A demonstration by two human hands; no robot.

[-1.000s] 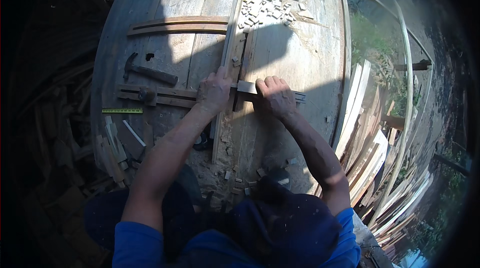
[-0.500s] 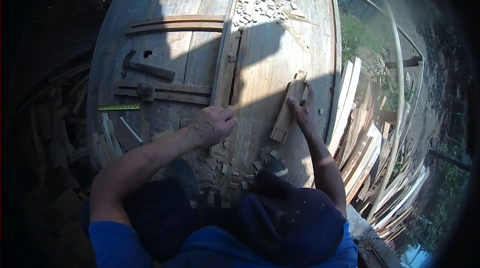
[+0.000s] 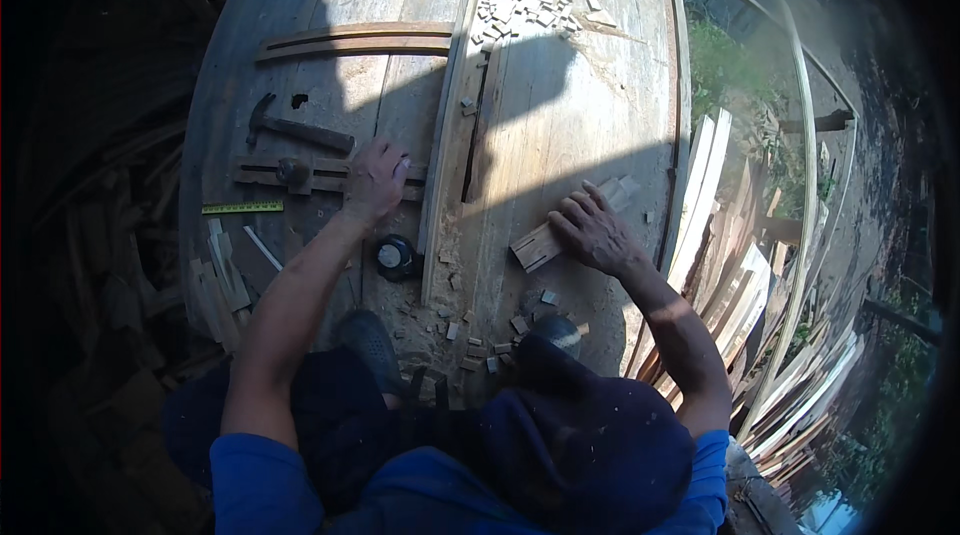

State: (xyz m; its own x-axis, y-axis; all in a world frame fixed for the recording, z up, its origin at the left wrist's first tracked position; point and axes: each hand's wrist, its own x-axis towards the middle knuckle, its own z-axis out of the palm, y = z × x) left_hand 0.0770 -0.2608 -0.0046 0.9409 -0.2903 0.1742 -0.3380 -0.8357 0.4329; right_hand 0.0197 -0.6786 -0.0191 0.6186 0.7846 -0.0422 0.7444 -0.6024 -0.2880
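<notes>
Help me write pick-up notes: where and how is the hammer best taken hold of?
Probably the right half of the handle, from above and the right. The hammer lies flat, its straight handle pointing rightward, away from the curved head; a slotted wooden piece lies close along the near side, leaving less room there.

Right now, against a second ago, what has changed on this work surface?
The right hand has moved right and nearer the person, with the notched wooden block now slanting under it. The left hand has shifted left, over the slotted wooden rail; contact is unclear. The hammer, yellow measuring strip and heap of small wood pieces stayed put.
</notes>
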